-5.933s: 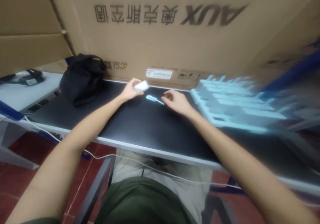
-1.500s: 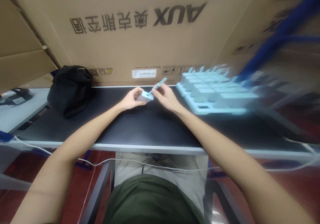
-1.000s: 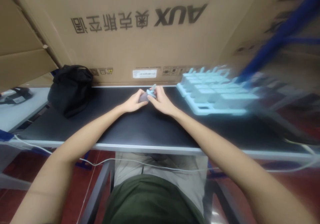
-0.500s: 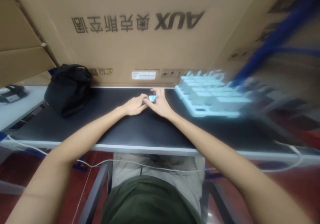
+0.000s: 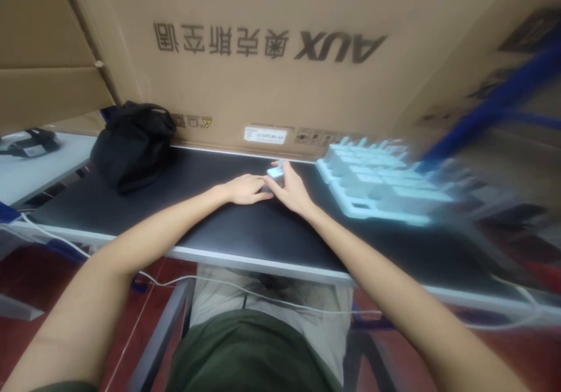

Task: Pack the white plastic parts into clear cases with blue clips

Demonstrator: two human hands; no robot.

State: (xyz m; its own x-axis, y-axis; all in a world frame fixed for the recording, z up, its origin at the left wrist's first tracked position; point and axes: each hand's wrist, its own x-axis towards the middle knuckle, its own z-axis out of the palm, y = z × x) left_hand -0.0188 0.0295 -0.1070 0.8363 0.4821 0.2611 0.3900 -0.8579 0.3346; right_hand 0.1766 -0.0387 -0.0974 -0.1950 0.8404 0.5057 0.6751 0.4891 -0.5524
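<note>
A small light-blue plastic piece (image 5: 275,173), boxy with a thin part sticking up at its far side, is gripped between the thumb and fingers of my right hand (image 5: 293,192), just over the black mat. That hand hides part of it. My left hand (image 5: 246,190) lies low on the mat beside it, fingers stretched and thumb apart, its fingertips close to the piece and the right hand. Whether they touch cannot be made out. To the right sits a light-blue plastic tray (image 5: 357,210) bearing several boxy blocks (image 5: 366,176) with upright tabs, blurred at its right end.
A black cloth bag (image 5: 131,146) stands at the mat's left. Behind the table rises a large cardboard box (image 5: 245,88). A white cable (image 5: 210,280) hangs along the front edge. Blue metal bars (image 5: 486,108) slant at the right, and a black strapped item (image 5: 33,144) lies far left.
My left fingers have loosened from the light-blue piece and straightened out. The right hand keeps the piece. The whole view has shifted and tilted slightly.
</note>
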